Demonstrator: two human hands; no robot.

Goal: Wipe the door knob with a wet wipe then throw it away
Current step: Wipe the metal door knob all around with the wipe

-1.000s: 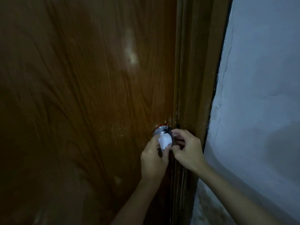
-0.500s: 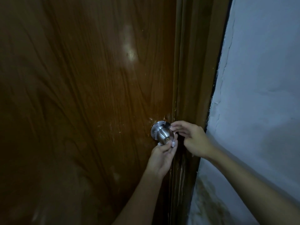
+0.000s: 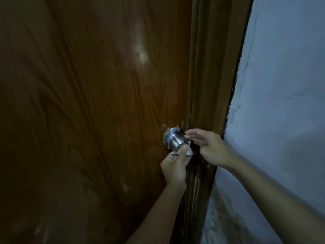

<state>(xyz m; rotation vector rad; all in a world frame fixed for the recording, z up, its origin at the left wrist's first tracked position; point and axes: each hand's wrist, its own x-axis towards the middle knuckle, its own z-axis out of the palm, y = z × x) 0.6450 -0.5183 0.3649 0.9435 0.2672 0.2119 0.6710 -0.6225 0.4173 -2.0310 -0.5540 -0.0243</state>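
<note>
A round silver door knob [image 3: 173, 138] sticks out of the brown wooden door [image 3: 98, 106] near its right edge. A crumpled white wet wipe [image 3: 241, 152] shows just below and right of the knob. My left hand [image 3: 174, 166] reaches up from below and pinches the wipe against the knob's underside. My right hand [image 3: 209, 148] comes in from the right, its fingertips touching the knob's right side and the wipe's upper end. Most of the wipe is hidden by fingers.
The brown door frame [image 3: 211, 85] runs vertically right of the knob. A pale, cracked wall [image 3: 281, 103] fills the right side, stained near the bottom. The scene is dim.
The wipe covered the front of the knob a second ago; it has slid down under the knob, baring the silver face. My left hand dropped lower and my right hand moved up.
</note>
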